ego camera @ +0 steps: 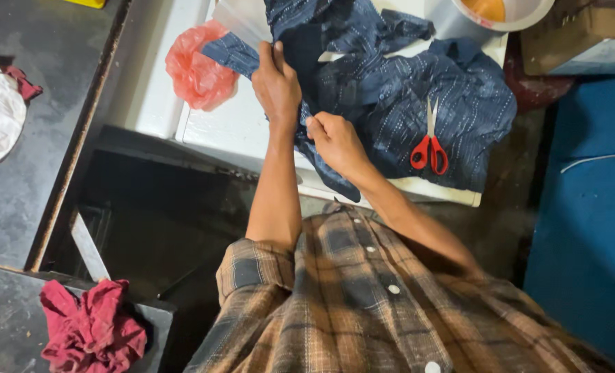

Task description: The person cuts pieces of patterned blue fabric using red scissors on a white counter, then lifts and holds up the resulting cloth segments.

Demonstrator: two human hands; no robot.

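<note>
Scissors [430,141] right of hand [336,141]

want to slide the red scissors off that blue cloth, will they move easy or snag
The scissors look rigid and light, so they would likely lift as one piece. They lie on the rumpled cloth, so a push would probably drag its folds along. Closed blades seem unlikely to snag.
</note>
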